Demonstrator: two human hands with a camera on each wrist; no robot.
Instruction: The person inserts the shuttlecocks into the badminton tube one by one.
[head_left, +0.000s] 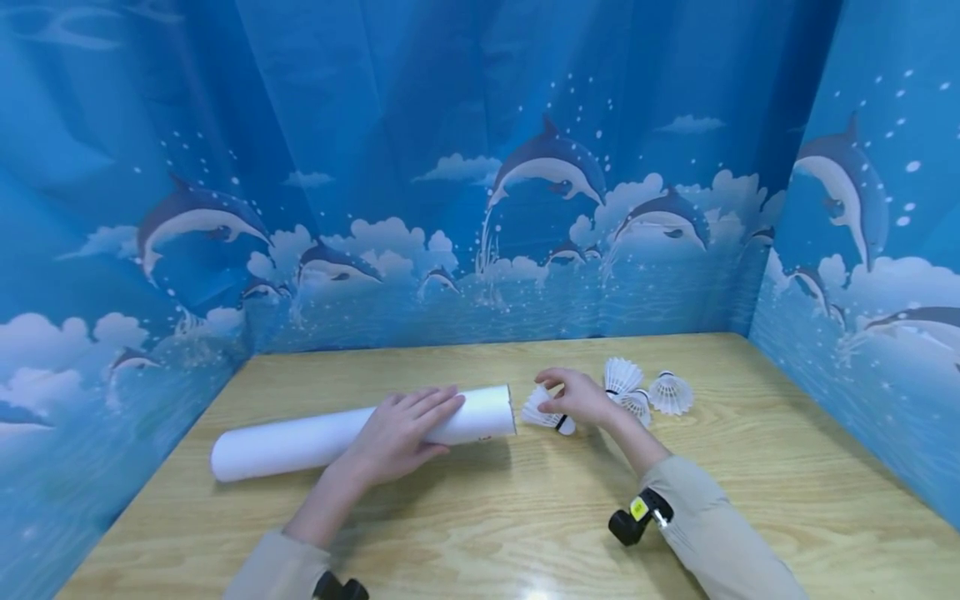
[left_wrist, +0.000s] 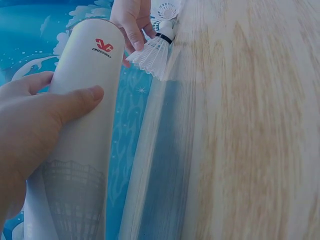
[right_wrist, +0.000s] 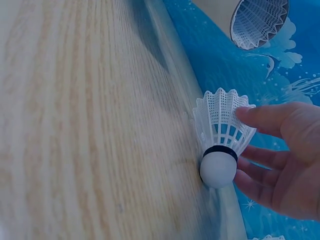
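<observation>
Head view: nearest are two beige sleeves (head_left: 727, 533), each wrist wearing a small black camera (head_left: 633, 521), above a wood-grain table (head_left: 487, 533). Beyond the cuffs, the left hand (head_left: 397, 429) grips a white tube (head_left: 292, 442), thumb on the near side and fingers lying over the top. The tube stretches leftward across the table, its open end toward the right hand (head_left: 581, 396); whether that end clears the tabletop I cannot tell. The left wrist view shows a red logo (left_wrist: 104, 45) reading CROSSWAY near that end, and the right wrist view shows a white netted skirt (right_wrist: 257, 22) inside the mouth.

Just beside the mouth, the right hand pinches a white shuttlecock (right_wrist: 220, 167), thumb against its skirt and the other fingers behind; its skirt faces the tube, its cork points away. Just past that hand, three more shuttlecocks (head_left: 671, 393) sit close together on the table. Farthest back hangs a blue backdrop (head_left: 420, 108) printed with dolphins and clouds.
</observation>
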